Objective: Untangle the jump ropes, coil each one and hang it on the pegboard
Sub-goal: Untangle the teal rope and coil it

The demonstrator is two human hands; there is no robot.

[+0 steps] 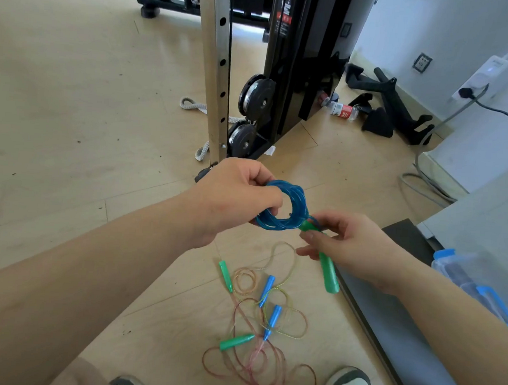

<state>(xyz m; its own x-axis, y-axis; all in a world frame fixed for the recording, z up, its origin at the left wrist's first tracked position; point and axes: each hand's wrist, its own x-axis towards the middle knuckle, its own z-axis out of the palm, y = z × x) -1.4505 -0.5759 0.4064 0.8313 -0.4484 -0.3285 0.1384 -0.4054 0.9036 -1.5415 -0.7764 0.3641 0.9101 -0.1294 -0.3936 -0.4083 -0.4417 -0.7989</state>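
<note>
Gripping blue rope coil (285, 207) w/ left hand (231, 196); right hand (346, 245) fingers pinch green handle (327, 271).

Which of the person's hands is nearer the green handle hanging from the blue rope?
Right. The right hand pinches the green handle near its top; the left hand grips the blue coil up and left of it.

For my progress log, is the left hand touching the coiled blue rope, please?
Touching: head view shows the left hand gripping the blue rope, fingers through its coil.
</note>
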